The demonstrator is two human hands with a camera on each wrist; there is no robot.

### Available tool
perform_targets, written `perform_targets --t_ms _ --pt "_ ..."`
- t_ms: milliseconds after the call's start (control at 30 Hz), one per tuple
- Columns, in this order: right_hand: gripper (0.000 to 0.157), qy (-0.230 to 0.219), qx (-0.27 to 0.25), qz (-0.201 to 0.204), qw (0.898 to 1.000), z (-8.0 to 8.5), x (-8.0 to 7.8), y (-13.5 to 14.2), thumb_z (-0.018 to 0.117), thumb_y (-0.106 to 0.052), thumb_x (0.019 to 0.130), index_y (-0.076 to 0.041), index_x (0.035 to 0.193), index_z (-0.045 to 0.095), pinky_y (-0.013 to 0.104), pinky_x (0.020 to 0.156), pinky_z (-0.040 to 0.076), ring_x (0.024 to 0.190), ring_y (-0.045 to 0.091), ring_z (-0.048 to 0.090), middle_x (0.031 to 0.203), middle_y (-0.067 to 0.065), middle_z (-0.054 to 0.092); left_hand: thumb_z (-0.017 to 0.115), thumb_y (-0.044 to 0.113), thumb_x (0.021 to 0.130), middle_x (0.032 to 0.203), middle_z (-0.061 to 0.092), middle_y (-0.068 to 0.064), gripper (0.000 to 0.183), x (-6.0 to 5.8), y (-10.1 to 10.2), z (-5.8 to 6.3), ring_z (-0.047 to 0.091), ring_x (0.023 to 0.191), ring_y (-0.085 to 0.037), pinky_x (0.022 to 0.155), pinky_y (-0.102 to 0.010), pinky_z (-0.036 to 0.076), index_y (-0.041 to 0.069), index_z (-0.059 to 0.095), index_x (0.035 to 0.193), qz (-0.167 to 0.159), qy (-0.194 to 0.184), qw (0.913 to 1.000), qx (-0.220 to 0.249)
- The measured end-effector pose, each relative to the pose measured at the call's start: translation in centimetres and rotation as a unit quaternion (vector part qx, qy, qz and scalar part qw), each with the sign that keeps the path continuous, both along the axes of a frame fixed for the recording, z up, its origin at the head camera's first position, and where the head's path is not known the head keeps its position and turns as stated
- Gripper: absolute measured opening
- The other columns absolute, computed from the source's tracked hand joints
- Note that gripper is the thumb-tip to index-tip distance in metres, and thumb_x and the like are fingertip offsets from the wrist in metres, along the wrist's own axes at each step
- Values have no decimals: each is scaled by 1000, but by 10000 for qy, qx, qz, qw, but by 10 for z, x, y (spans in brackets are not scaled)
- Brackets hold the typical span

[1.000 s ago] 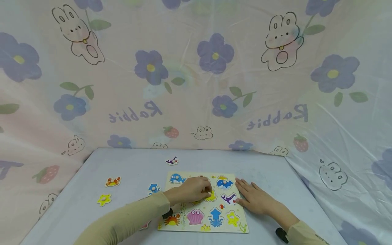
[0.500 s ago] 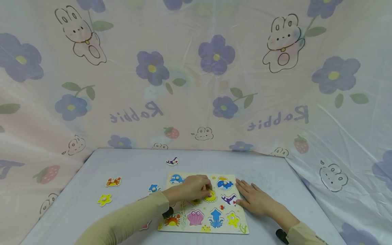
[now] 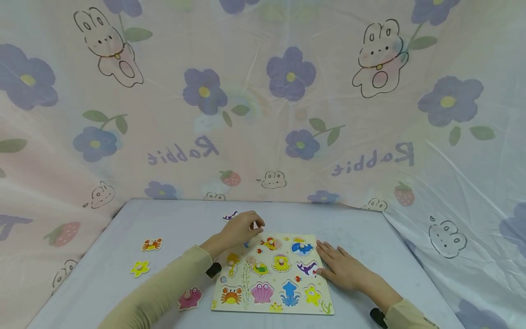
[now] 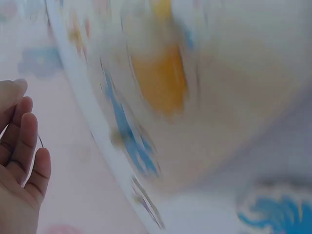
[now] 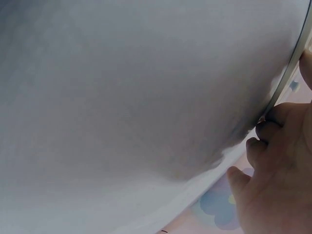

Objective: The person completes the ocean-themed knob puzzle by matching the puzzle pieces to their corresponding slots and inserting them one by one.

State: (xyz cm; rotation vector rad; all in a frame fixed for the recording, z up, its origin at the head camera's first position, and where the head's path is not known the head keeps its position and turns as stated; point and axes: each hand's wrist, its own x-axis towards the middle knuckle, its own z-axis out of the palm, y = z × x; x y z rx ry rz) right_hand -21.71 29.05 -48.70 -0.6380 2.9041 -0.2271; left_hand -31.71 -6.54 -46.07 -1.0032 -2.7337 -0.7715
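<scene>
In the head view a wooden peg puzzle board with sea-animal pictures lies on the white table. My left hand is above its far left corner, fingers loosely bent and apart from the thumb, holding nothing; the left wrist view shows the same hand. A yellow octopus piece, a turtle piece and a fish piece sit in the board. Just behind my left hand lies a purple whale piece, partly covered. My right hand lies flat, fingertips against the board's right edge.
On the left of the table lie a crab piece and a yellow starfish piece. A pink shell piece lies by the board's near left. A blue piece shows in the left wrist view. A printed curtain hangs behind the table.
My left hand has left the octopus piece and moved up and left, towards the purple whale piece. The left forearm uncovers the pink shell piece and hides the blue squid piece. My right hand stays put.
</scene>
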Motion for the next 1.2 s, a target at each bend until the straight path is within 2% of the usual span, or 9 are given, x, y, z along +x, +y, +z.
perform_targets --t_ms 100,267,433,600,800,1200 --pt "80 -31 -41 -19 10000 -1 0 0 53 -56 104 -3 161 34 65 121 20 156 38 24 170 13 26 75 20 98 101 68 7 15 -10 -14 0 57 83 -7 69 -25 50 14 75 112 316 -47 9993 206" --pt "79 -50 -39 -20 10000 -1 2 0 52 -56 105 -3 161 34 65 121 20 156 38 24 170 13 26 76 19 97 101 68 7 16 -26 -34 -6 57 83 -8 72 -28 50 13 75 112 901 -365 9946 366" --pt "79 -37 -43 -27 10000 0 2 1 52 -55 105 -3 161 34 64 122 20 156 38 24 170 13 26 78 15 95 101 68 3 17 -38 -49 -12 58 84 -11 74 -31 51 10 75 111 1278 -467 9897 447" --pt "78 -22 -43 -15 10000 0 2 1 52 -54 105 -3 161 33 64 122 20 156 38 24 170 13 26 76 15 96 102 68 -2 17 -45 -57 -17 60 85 -15 74 -34 51 8 75 111 1422 -574 9875 354" --pt "79 -27 -77 -27 10000 0 1 1 51 -55 105 -3 161 33 64 122 19 156 38 24 170 13 26 75 15 96 103 68 -2 18 -52 -61 -21 62 88 -16 79 -37 53 8 74 112 1569 -726 9849 21" --pt "79 -19 -12 0 10000 0 0 0 52 -55 105 -3 161 34 64 122 20 156 37 24 170 12 26 76 14 95 100 68 -2 14 -58 -62 -20 62 88 -17 81 -40 55 7 75 107 1477 -680 9860 -381"
